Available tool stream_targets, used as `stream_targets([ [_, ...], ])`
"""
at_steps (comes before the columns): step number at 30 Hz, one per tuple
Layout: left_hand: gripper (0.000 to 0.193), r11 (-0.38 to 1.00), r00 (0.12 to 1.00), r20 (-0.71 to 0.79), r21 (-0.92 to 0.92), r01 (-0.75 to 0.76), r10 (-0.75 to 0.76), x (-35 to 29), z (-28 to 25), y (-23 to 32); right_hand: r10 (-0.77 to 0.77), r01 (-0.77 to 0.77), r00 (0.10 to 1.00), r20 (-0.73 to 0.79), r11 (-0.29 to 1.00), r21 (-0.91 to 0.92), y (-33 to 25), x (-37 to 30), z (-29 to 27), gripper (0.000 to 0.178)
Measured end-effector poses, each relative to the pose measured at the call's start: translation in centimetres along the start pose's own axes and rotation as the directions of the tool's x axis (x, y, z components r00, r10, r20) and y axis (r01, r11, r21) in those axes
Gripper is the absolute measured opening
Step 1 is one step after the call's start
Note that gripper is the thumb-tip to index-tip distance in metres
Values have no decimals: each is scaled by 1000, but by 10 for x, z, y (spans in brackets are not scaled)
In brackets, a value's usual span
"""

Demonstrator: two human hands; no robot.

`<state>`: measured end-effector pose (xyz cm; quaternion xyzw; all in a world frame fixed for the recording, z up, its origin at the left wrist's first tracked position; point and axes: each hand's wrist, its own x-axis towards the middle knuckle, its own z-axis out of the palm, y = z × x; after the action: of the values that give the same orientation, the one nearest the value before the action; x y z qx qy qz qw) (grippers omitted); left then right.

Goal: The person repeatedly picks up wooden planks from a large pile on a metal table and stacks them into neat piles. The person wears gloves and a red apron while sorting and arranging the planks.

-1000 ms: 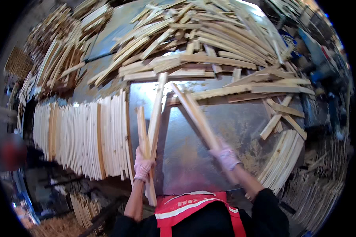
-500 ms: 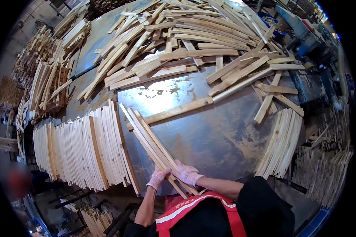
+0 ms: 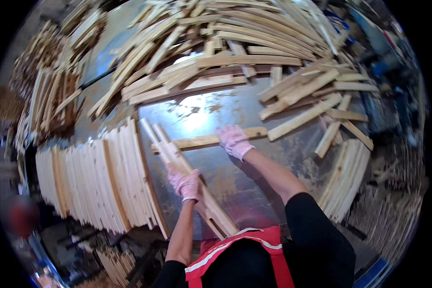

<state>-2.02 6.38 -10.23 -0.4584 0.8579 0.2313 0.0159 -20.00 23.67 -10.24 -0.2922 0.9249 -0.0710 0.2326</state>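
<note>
Wooden strips (image 3: 211,206) slant toward the desk's (image 3: 245,197) near edge, your left fingers (image 3: 174,175) clasping them, presumably keeping them bundled. Your right fingers (image 3: 224,133) overlap a board (image 3: 197,142); can't tell if they're pinching.

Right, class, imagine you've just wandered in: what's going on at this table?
A person in gloves is handling wooden strips at a metal table. The left hand holds a few slanting strips; the right hand is over a strip lying crosswise, its grip unclear. A neat row of strips lies to the left, and a jumbled heap of strips covers the far side.
</note>
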Motion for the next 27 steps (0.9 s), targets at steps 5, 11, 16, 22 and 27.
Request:
stream_targets([
  [5, 122, 941, 999, -10, -335, -39, 38, -7, -25, 12, 229, -233, 972, 46, 940, 247, 17, -63, -37, 40],
  [11, 111, 942, 946, 126, -200, -270, 298, -10, 30, 17, 196, -164, 981, -5, 837, 523, -75, -170, 135, 49],
  [16, 106, 891, 880, 145, -120, -438, 452, -6, 14, 72, 363, -168, 838, -407, 882, 441, 43, -179, 55, 49],
  [22, 104, 541, 448, 341, -261, -800, 827, -3, 88, 262, 896, -408, 74, -438, 428, 807, 243, -149, -7, 79],
  [27, 85, 264, 249, 378, 13, -964, 892, -30, 150, 318, 958, -754, 176, -225, 278, 596, 249, -97, 10, 98],
])
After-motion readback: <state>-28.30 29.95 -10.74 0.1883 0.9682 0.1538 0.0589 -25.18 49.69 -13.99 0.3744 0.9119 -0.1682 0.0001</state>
